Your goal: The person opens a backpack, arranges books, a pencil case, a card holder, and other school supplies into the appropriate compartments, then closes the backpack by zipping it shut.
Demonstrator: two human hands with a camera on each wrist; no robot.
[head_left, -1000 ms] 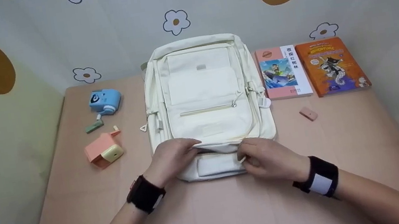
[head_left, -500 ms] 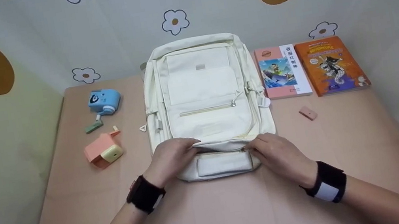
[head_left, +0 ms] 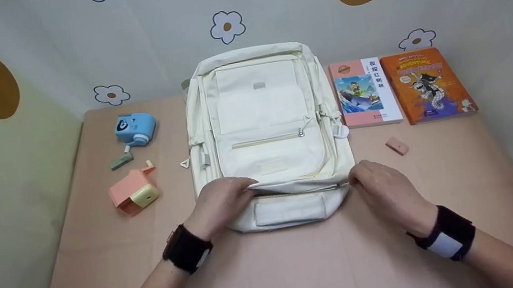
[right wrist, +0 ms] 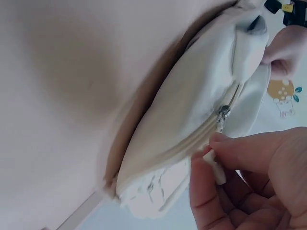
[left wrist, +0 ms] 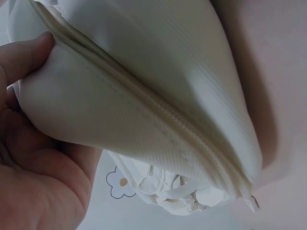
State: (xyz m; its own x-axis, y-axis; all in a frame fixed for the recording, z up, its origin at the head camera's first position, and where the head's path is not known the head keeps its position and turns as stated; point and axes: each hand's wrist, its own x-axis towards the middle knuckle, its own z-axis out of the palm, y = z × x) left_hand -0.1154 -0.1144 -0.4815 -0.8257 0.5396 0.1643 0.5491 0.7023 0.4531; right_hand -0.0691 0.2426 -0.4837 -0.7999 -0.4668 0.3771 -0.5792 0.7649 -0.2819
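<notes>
Backpack (head_left: 266, 137) flat on table (head_left: 297, 271), cream, bottom end between hands. Left hand (head_left: 222, 203) grips fabric at bottom-left corner, fingers curled over edge. Right hand (head_left: 387, 190) pinches zipper pull (right wrist: 213, 163), now out at bottom-right corner; half second ago pull sat mid-pocket. Zipper (left wrist: 158, 129) looks closed along run, so bottom pocket likely shut. Books, sharpeners well beyond hands.

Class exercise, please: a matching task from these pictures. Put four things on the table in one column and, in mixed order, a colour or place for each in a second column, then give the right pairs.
Things:
1. backpack
2. eraser
3. blue pencil sharpener
4. orange book

Descriptions:
A. far right of the table
B. cream, in the middle, held by both hands
C. left side, farther from the person than the pink sharpener
D. small, pink, lying in front of the books

Pairs: 1-B, 2-D, 3-C, 4-A
</notes>
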